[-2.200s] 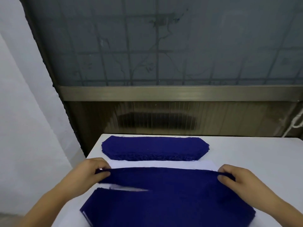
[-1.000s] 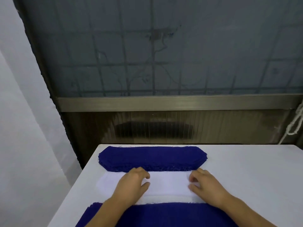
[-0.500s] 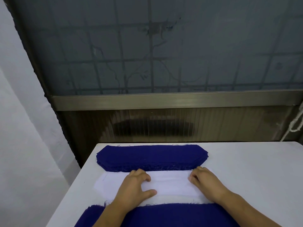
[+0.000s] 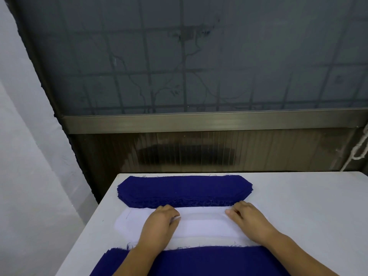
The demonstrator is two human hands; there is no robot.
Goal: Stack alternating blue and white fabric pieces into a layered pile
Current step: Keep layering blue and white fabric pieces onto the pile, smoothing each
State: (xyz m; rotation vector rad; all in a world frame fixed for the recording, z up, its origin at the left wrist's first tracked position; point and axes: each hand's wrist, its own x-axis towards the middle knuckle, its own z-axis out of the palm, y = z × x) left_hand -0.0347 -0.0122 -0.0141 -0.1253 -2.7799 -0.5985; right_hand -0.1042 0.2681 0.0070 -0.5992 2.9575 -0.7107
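Note:
A stack of white fabric pieces (image 4: 131, 222) lies across the middle of the white table (image 4: 308, 216). My left hand (image 4: 159, 226) and my right hand (image 4: 249, 222) rest on it with curled fingers. Each pinches the far edge of the top white piece (image 4: 201, 224), which is slightly raised between them. Beyond the white stack, a stack of dark blue pieces (image 4: 183, 190) with frayed edges sits near the table's far edge. The layered pile, with a dark blue piece (image 4: 209, 261) on top, lies closest to me, partly under my forearms.
The table's left edge (image 4: 93, 236) drops off beside a pale wall. A dark panel and a metal rail (image 4: 199, 122) under a window stand just behind the table. A white rope (image 4: 358, 150) hangs at the far right. Bare tabletop extends to the right.
Both hands let go of the blue piece on the near pile and moved forward onto the white stack. Their fingers have since curled at the top white piece's far edge.

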